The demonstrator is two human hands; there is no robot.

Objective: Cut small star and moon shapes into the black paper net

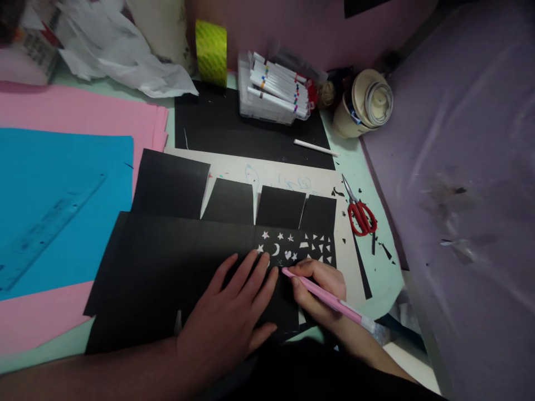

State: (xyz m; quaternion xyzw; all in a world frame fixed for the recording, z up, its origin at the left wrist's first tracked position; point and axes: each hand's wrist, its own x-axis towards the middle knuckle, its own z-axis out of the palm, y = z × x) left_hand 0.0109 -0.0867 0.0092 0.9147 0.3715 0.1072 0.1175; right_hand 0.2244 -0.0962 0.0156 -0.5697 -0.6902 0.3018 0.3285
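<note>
Black card point(167, 256) with slits along its far edge lies in front of me. Stars, a moon and small triangles are cut through its right part, and pale paper shows in the holes. My left hand point(229, 312) rests flat on the card, fingers spread, fingertips just below the star cut-outs. Between the thumb and fingers of my right hand point(320, 287) is a slim pink pen-like tool point(321, 293). Its tip touches the card just right of my left fingertips. Whether the tip is a blade or a pen point cannot be made out.
Red-handled scissors point(363, 218) and black scraps lie at the right. A white pen point(315, 147), a box of markers point(267, 114), yellow tape point(211, 53) and a round container point(348, 120) are farther back. A clear ruler point(54, 228) lies on blue paper point(42, 167) at the left.
</note>
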